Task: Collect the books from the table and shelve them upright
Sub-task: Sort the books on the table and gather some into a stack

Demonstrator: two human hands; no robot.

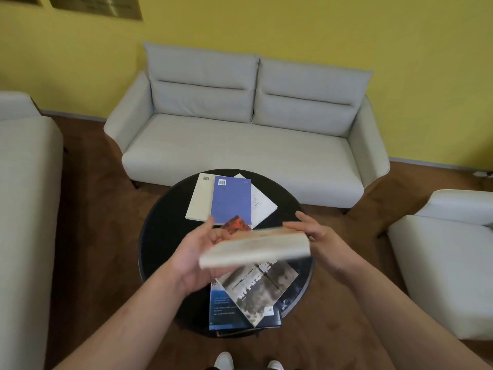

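The job looks barely begun: one book is off the table [165, 236], and no shelf shows anywhere in the frame. At the table's near edge, low in the centre of the frame, a navy book [224, 311] lies flat with a grey book [261, 289] skewed across it. Just above them, the held book [256, 247] hangs over the table's middle, nearly level, its pale page edge turned to the camera and blurred. The left hand [194, 252] cups its left end from below, thumb raised at the far side and fingers curled round the cover, so it carries the weight. The right hand [314, 233] meets the right end with fingers fairly straight and spread, steadying rather than clasping, as far as the blur allows. Both forearms reach in from the bottom corners. Beyond the hands, a red book [237, 225] peeks out, then a blue book [232, 201] overlaps a cream book [198, 198] and a white book [262, 206]. Six books remain to be gathered, then all must be stood upright. A sofa [240, 156] stands behind.
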